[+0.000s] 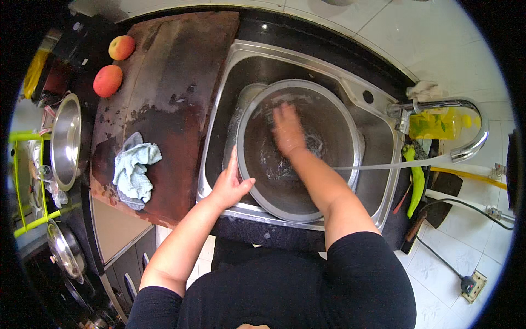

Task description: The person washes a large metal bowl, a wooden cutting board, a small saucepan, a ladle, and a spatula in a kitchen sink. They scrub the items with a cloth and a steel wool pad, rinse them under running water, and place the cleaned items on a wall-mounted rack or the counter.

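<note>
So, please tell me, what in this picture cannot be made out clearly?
Head view: right hand, blurred, probably by motion.
Head view: what lies beneath the round basin in the sink, hidden by the basin.
Head view: wooden board under the cloth, covered by it.
Head view: dark object at far right, cut off by picture's edge.

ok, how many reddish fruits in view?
2, both by the wooden board's far-left edge: one fruit farther from the person, the second fruit nearer. Others could be hidden.
</note>
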The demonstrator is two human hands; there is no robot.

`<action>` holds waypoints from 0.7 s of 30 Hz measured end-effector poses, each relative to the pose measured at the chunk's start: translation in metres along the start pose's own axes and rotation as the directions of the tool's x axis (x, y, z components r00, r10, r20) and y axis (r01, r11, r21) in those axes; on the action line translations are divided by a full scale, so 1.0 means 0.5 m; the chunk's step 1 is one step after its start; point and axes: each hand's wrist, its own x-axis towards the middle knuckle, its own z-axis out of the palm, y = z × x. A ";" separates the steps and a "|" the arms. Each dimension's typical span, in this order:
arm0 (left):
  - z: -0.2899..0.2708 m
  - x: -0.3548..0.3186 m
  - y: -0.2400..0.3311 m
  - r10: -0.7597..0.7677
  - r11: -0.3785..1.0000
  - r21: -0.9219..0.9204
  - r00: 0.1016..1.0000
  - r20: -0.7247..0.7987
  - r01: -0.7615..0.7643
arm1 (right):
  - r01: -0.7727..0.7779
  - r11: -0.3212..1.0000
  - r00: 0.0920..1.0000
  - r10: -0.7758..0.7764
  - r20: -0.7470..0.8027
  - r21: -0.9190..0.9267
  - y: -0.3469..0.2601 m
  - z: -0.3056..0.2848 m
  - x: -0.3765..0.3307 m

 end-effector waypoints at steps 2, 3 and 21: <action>0.008 -0.003 0.012 0.004 0.994 -0.105 1.000 -0.013 -0.006 | 0.026 0.881 0.997 0.013 0.079 -0.472 0.082 -0.045 -0.018; 0.006 -0.003 0.013 -0.010 0.996 -0.094 1.000 -0.005 0.010 | 0.053 0.861 0.991 0.018 0.134 -0.506 0.122 -0.054 -0.048; -0.003 -0.009 0.021 -0.087 0.976 0.195 0.996 -0.033 0.092 | -0.634 0.608 0.430 0.791 0.436 -0.478 0.051 -0.139 0.161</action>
